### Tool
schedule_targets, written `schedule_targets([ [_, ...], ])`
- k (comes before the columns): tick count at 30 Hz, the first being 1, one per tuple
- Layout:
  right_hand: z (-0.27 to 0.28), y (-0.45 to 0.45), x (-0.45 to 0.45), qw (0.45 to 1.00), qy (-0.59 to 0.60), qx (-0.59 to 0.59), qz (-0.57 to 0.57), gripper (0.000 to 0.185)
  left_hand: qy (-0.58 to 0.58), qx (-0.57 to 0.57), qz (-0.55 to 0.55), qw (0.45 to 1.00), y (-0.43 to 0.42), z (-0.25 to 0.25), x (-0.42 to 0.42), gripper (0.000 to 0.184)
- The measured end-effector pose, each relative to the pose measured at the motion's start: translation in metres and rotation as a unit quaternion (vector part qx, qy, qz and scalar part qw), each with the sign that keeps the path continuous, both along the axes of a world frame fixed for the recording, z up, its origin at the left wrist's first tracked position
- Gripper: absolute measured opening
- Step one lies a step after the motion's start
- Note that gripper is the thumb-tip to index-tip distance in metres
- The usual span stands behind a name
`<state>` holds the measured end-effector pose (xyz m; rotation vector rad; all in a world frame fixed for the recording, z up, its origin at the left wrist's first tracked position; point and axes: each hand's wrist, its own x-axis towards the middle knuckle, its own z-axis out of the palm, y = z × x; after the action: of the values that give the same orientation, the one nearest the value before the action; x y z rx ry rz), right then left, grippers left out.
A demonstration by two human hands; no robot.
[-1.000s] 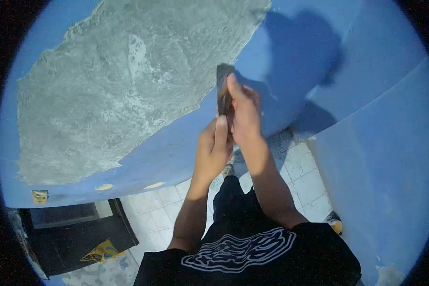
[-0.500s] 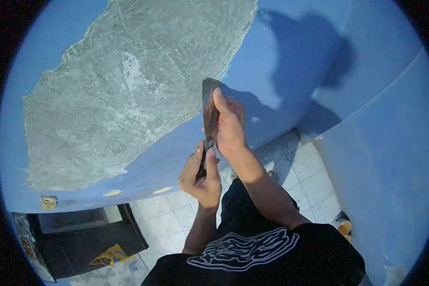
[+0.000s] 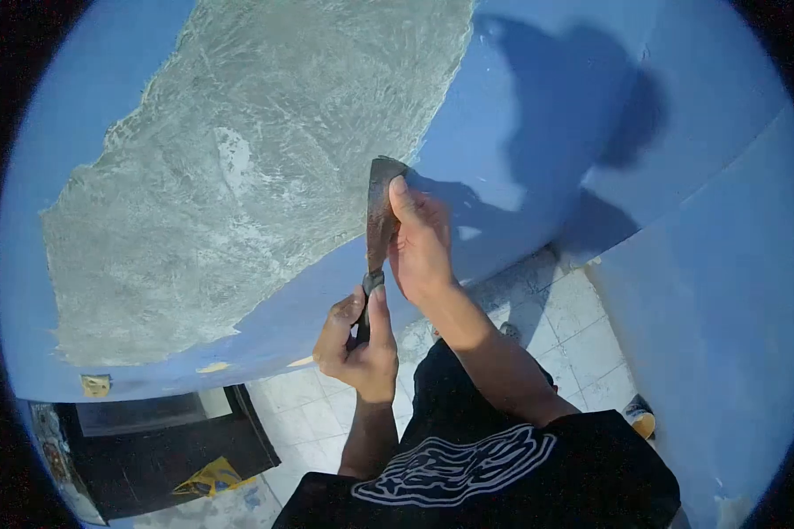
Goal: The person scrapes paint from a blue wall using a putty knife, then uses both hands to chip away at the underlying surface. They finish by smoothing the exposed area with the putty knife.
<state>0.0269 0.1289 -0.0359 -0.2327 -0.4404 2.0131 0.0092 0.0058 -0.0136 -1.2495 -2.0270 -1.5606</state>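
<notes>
Dark, brown-stained metal shows along more of the scraper [image 3: 379, 212] than 1.0 s ago. The left hand [image 3: 360, 348], then bunched close under the right hand [image 3: 423, 242], now sits lower, and the collar above its thumb has come into sight. The tool also appears lower against the wall [image 3: 300, 295], though the camera's view has shifted too. For the work in hand, this leaves the blade supported at 2 separate places; it looks more like handling the tool than pressing it along a surface.

The left hand is curled partway, grasping the black handle between its thumb and bent fingers. The right hand is half closed on the blade: its thumb lies flat near the right edge at the broad end, and the fingers go behind, where their exact hold cannot be told. Neither hand has released the tool.

The scraper stands nearly upright in view, broad end uppermost, in front of the border between the grey patch [image 3: 238, 203] and the blue paint. Whether its tip touches the wall cannot be told. A shadow [image 3: 582, 88] spreads to the right, and pale floor tiles [image 3: 591, 353] lie below.
</notes>
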Motion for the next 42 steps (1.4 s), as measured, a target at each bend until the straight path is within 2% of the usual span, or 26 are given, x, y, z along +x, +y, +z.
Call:
schedule_targets([
  [2, -0.007, -0.001, -0.008, 1.000, -0.021, 0.002, -0.017, 0.031, -0.004, 0.001, -0.014, 1.000, 0.004, 0.002, 0.002, 0.011],
  [4, 0.016, 0.011, 0.008, 0.997, -0.040, -0.048, -0.048, 0.033, 0.085, -0.017, -0.017, 0.996, 0.018, 0.012, 0.005, 0.012],
  [6, 0.020, 0.019, 0.021, 0.999, -0.013, -0.025, -0.033, 0.035, 0.061, -0.001, -0.038, 0.997, 0.021, 0.006, 0.007, 0.014],
  [8, 0.017, 0.012, 0.020, 0.999, -0.036, 0.006, 0.005, 0.038, 0.054, -0.004, -0.043, 0.998, 0.011, 0.007, 0.008, 0.015],
  [9, 0.018, 0.006, 0.014, 1.000, -0.028, 0.001, 0.012, 0.038, -0.010, -0.015, -0.033, 0.999, 0.006, 0.011, 0.008, 0.015],
  [14, 0.015, 0.007, 0.017, 0.997, 0.040, 0.017, 0.065, 0.036, 0.061, -0.056, -0.019, 0.996, 0.008, 0.030, 0.000, 0.015],
  [18, 0.018, 0.008, 0.010, 0.998, 0.041, 0.024, 0.043, 0.036, 0.073, -0.031, -0.036, 0.996, 0.008, 0.022, -0.004, 0.016],
  [20, 0.021, 0.015, 0.015, 1.000, 0.011, -0.018, 0.005, 0.035, 0.076, -0.022, -0.035, 0.996, 0.012, 0.023, -0.002, 0.015],
  [23, 0.024, 0.017, 0.022, 1.000, 0.004, 0.007, 0.015, 0.037, 0.082, -0.019, -0.062, 0.994, 0.018, 0.027, 0.004, 0.015],
  [26, 0.022, 0.016, 0.018, 0.999, -0.001, 0.024, 0.040, 0.038, 0.046, -0.019, -0.031, 0.998, 0.009, 0.020, 0.002, 0.015],
  [28, 0.035, 0.021, 0.028, 0.999, -0.027, -0.020, 0.012, 0.036, 0.071, -0.022, -0.033, 0.997, 0.021, 0.025, 0.004, 0.013],
  [29, 0.028, 0.027, 0.027, 0.999, 0.005, 0.037, 0.011, 0.036, 0.047, -0.014, -0.041, 0.998, 0.024, 0.027, 0.005, 0.012],
  [32, 0.022, 0.023, 0.019, 1.000, 0.015, -0.010, -0.024, 0.038, 0.011, 0.013, -0.088, 0.996, 0.012, 0.006, -0.003, 0.009],
  [33, 0.025, 0.021, 0.017, 0.999, 0.018, -0.006, -0.028, 0.038, -0.033, 0.053, -0.111, 0.992, 0.007, -0.006, -0.005, 0.010],
  [34, 0.026, 0.018, 0.015, 0.999, -0.007, -0.021, -0.046, 0.038, -0.077, 0.091, -0.133, 0.984, 0.002, -0.015, -0.005, 0.013],
  [35, 0.027, 0.015, 0.013, 0.997, -0.033, -0.038, -0.061, 0.039, -0.116, 0.062, -0.135, 0.982, 0.000, -0.012, 0.002, 0.023],
  [36, 0.024, 0.013, 0.009, 0.997, -0.033, -0.040, -0.060, 0.039, -0.117, 0.060, -0.134, 0.982, 0.000, -0.011, 0.008, 0.023],
  [38, 0.023, 0.010, 0.004, 0.991, -0.065, -0.055, -0.100, 0.041, -0.211, 0.072, -0.141, 0.965, 0.002, -0.009, 0.018, 0.029],
  [39, 0.023, 0.008, 0.003, 0.992, -0.064, -0.052, -0.100, 0.041, -0.077, 0.039, -0.095, 0.992, 0.001, -0.015, 0.014, 0.026],
  [42, 0.025, -0.007, -0.001, 0.994, -0.074, -0.055, -0.066, 0.044, -0.005, 0.073, -0.044, 0.996, -0.007, -0.027, 0.004, 0.022],
])
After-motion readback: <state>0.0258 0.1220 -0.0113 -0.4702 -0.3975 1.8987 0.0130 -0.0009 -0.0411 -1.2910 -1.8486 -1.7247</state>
